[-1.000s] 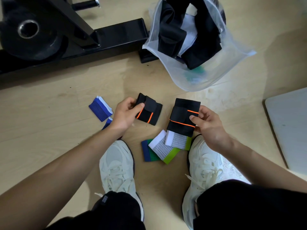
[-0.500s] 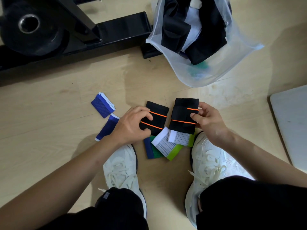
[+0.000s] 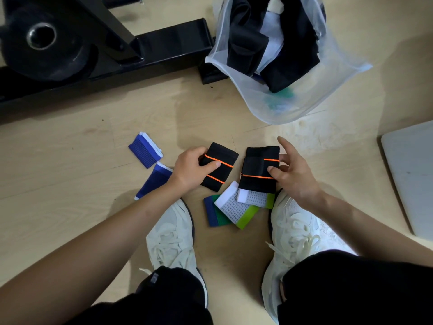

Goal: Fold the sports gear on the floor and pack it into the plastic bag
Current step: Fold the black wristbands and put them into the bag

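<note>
Two folded black wraps with orange stripes lie on the wood floor between my feet. My left hand (image 3: 191, 168) grips the left black wrap (image 3: 221, 171) by its left edge, thumb on top. My right hand (image 3: 293, 171) pinches the right black wrap (image 3: 257, 177), index finger raised. Under them lie white-and-green mesh bands (image 3: 236, 207) and a blue-green band (image 3: 212, 213). Two blue bands sit to the left: one folded (image 3: 145, 150), one partly under my left wrist (image 3: 153, 181). The clear plastic bag (image 3: 304, 99) stands open at the top, holding black and white clothing.
A black weight plate (image 3: 41, 41) and black bench frame (image 3: 164, 52) fill the upper left. A grey board (image 3: 412, 177) lies at the right edge. My white sneakers (image 3: 172, 235) flank the pile.
My left hand laid its black wrap flat beside the other and still grips it. My right hand shifted its hold on the right wrap, lifting the index finger.
</note>
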`<move>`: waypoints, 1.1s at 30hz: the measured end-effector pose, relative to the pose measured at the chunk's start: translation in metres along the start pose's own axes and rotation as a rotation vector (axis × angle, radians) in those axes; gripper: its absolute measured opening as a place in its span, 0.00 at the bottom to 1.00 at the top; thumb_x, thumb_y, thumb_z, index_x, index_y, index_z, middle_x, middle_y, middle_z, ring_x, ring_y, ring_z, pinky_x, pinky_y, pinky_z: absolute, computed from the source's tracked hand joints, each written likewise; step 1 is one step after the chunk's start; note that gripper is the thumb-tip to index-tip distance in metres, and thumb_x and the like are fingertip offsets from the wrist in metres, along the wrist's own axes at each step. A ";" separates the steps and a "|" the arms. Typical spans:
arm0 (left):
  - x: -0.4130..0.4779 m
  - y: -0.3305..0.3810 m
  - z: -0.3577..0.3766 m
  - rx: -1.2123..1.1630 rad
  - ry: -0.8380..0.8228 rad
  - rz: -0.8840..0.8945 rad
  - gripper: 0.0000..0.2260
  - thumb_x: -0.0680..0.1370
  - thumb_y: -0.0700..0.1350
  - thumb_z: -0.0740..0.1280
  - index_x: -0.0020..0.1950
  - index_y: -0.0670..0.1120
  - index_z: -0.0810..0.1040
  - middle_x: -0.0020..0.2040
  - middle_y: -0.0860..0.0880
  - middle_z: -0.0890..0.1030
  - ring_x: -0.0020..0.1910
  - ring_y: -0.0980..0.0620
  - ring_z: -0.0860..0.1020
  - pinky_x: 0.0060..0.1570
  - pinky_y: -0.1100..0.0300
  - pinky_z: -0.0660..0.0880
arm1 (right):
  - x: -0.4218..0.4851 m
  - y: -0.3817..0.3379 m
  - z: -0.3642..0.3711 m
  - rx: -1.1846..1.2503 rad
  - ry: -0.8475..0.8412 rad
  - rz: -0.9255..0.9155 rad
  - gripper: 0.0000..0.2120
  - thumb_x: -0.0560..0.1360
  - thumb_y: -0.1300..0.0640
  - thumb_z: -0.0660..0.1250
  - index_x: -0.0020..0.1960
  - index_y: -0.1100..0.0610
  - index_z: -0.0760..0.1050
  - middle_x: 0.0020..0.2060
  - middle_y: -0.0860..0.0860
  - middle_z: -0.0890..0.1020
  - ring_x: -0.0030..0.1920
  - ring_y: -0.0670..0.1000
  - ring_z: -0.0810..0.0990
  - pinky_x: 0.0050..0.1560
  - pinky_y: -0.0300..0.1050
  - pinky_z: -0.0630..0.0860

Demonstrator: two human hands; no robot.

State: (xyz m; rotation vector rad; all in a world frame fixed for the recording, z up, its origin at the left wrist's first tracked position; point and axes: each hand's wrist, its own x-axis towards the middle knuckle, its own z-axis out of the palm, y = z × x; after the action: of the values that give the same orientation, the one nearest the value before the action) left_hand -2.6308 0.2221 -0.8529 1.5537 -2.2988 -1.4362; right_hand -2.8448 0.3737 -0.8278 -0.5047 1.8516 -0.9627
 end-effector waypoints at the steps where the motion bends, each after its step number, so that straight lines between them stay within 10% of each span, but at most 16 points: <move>1: -0.001 -0.001 -0.004 -0.121 0.004 -0.039 0.08 0.75 0.48 0.76 0.43 0.46 0.79 0.38 0.51 0.81 0.40 0.50 0.80 0.39 0.56 0.74 | -0.001 0.001 0.000 -0.052 -0.014 -0.028 0.37 0.77 0.68 0.67 0.78 0.43 0.59 0.54 0.46 0.79 0.39 0.42 0.79 0.44 0.35 0.76; 6: -0.018 0.011 -0.020 -0.615 0.025 -0.156 0.05 0.78 0.42 0.73 0.54 0.48 0.83 0.52 0.48 0.87 0.55 0.50 0.84 0.54 0.54 0.81 | -0.006 -0.002 0.003 -0.521 0.091 -0.278 0.33 0.73 0.58 0.74 0.75 0.50 0.67 0.67 0.52 0.70 0.65 0.52 0.70 0.66 0.41 0.67; 12: -0.035 0.038 -0.015 -0.748 -0.118 -0.127 0.09 0.77 0.37 0.72 0.56 0.47 0.82 0.52 0.46 0.87 0.52 0.49 0.85 0.52 0.51 0.83 | -0.017 -0.044 0.029 0.187 -0.158 -0.070 0.20 0.73 0.63 0.75 0.63 0.59 0.76 0.48 0.57 0.84 0.47 0.55 0.85 0.49 0.51 0.83; 20: -0.042 0.055 0.001 -0.313 0.355 -0.069 0.13 0.67 0.48 0.82 0.45 0.49 0.81 0.37 0.52 0.84 0.37 0.53 0.83 0.43 0.53 0.82 | -0.018 -0.039 0.047 -0.052 0.099 -0.240 0.13 0.70 0.61 0.77 0.52 0.55 0.80 0.37 0.51 0.84 0.37 0.50 0.82 0.42 0.49 0.81; 27: -0.054 0.065 0.003 -0.264 0.333 0.125 0.10 0.73 0.47 0.78 0.52 0.47 0.84 0.40 0.58 0.83 0.38 0.59 0.82 0.41 0.62 0.80 | -0.016 -0.040 0.051 -0.224 0.136 -0.278 0.12 0.70 0.56 0.78 0.51 0.53 0.80 0.34 0.47 0.83 0.35 0.47 0.81 0.39 0.43 0.80; 33: -0.052 0.054 -0.001 -0.252 0.272 0.264 0.10 0.75 0.42 0.76 0.56 0.47 0.86 0.45 0.53 0.85 0.42 0.56 0.84 0.42 0.56 0.82 | -0.021 -0.045 0.040 0.166 -0.127 -0.227 0.15 0.75 0.68 0.71 0.59 0.57 0.80 0.44 0.57 0.86 0.44 0.56 0.87 0.44 0.52 0.84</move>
State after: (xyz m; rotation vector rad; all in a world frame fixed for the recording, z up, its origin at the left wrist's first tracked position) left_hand -2.6428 0.2643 -0.7917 1.2356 -1.9894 -1.2971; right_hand -2.8023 0.3446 -0.7895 -0.6684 1.6089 -1.1958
